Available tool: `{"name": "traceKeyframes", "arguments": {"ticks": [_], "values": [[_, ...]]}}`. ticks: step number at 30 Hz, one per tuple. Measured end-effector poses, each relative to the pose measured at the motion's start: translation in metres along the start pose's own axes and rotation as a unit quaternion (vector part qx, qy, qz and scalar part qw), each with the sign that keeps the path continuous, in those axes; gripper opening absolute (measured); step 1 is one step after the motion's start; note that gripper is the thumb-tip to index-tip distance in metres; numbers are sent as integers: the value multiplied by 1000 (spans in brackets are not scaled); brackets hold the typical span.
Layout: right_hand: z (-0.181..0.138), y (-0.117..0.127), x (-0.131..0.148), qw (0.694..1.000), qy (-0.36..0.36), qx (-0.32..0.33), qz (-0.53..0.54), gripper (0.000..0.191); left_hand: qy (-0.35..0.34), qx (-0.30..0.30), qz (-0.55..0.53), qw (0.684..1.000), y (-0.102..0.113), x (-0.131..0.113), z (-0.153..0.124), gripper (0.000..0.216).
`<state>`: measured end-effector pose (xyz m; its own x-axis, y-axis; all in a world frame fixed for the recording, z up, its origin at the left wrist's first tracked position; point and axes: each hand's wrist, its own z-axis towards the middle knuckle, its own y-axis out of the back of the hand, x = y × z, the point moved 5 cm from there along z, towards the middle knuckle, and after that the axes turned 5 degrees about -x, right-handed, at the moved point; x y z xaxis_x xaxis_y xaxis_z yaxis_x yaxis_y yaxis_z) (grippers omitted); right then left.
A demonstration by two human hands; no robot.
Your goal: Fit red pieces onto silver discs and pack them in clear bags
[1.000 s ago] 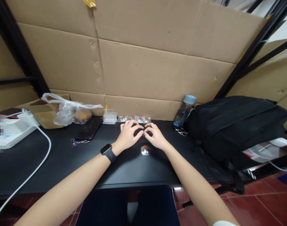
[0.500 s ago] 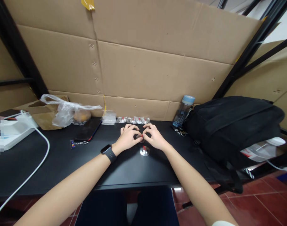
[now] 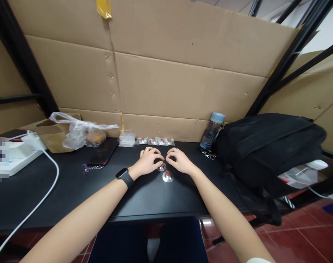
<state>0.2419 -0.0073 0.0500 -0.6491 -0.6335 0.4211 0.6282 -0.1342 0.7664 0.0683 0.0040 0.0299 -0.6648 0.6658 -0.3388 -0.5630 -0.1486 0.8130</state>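
Left hand (image 3: 148, 162), one, bare: fingers curved, thumb over the edge of a silvery disc (image 3: 162, 168) that it partly hides from me; whether it grips the disc, I cannot tell. Dark watch (image 3: 124, 176) on this wrist. Right hand (image 3: 178, 160), one, bare: fingers bent, thumb tip close to the forefinger, near the same disc; whether anything is pinched there, I cannot tell. Both are at the middle of the black table (image 3: 73, 201).

Other items, as I log them through the head camera, left to right:

White cable (image 3: 53, 182), one, curving down across the table's left part.

Cardboard box (image 3: 55, 140), one, open-topped.

Plastic bag (image 3: 76, 133), one, translucent, knotted, beside the box; a round orange-brown item (image 3: 96, 137) shows within.

Flat dark item (image 3: 100, 153), one, red along an edge; keychain (image 3: 86, 168) at its near end.

Clear plastic pieces (image 3: 127, 138), one stack, by the cardboard wall (image 3: 182, 91).

Wrapped discs (image 3: 162, 141), one row, with red marks, behind the hands.

Second silvery disc (image 3: 168, 176), one, red on top, lying flat on the table, nearer to me than the first.

Bottle (image 3: 209, 133), one, blue-capped, upright.

Metal rings (image 3: 209, 155), linked, in front of the bottle.

Backpack (image 3: 267, 146), one, black, bulky.

Clear container (image 3: 301, 175), one, white-lidded, partly behind the backpack.
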Motion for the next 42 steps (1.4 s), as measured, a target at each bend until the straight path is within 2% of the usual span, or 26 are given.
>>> {"name": "traceKeyframes", "arguments": {"ticks": [4, 7, 10, 13, 16, 19, 23, 27, 29, 33, 37, 42], "values": [[0, 5, 0, 999, 1, 2, 40, 9, 29, -32, 45, 998, 20, 20, 5, 29], [0, 10, 0, 999, -4, -7, 46, 8, 78, -75, 131, 985, 43, 53, 6, 28], [0, 12, 0, 999, -3, -8, 45, 7, 158, -109, 203, 960, 63, 92, -1, 29], [-1, 11, -1, 999, -2, -8, 44, 7, 199, -122, 242, 942, 71, 119, -8, 27], [-1, 11, -3, 999, -1, -10, 45, 6, 224, -143, 265, 927, 73, 128, -13, 21], [-2, 12, -3, 999, -2, -13, 48, 7, 215, -181, 264, 923, 76, 117, -11, 24], [-3, 11, -1, 997, -17, 18, 67, 9, 114, -210, 212, 948, 70, 70, 1, 26], [-6, 3, 8, 989, -16, 115, 92, 12, -4, -159, 177, 971, 38, 14, 11, 25], [-9, -1, 12, 978, -19, 177, 112, 17, -42, -123, 166, 977, 21, -4, 12, 25], [-13, -1, 16, 964, -26, 231, 132, 32, -83, -70, 141, 984, 9, -15, 7, 33], [-16, -4, 18, 952, 6, 271, 144, 37, -114, -44, 112, 986, 23, -20, 1, 33], [-15, -7, 21, 954, 50, 272, 119, 15, -175, -8, 102, 979, 31, -38, -4, 16]]}}
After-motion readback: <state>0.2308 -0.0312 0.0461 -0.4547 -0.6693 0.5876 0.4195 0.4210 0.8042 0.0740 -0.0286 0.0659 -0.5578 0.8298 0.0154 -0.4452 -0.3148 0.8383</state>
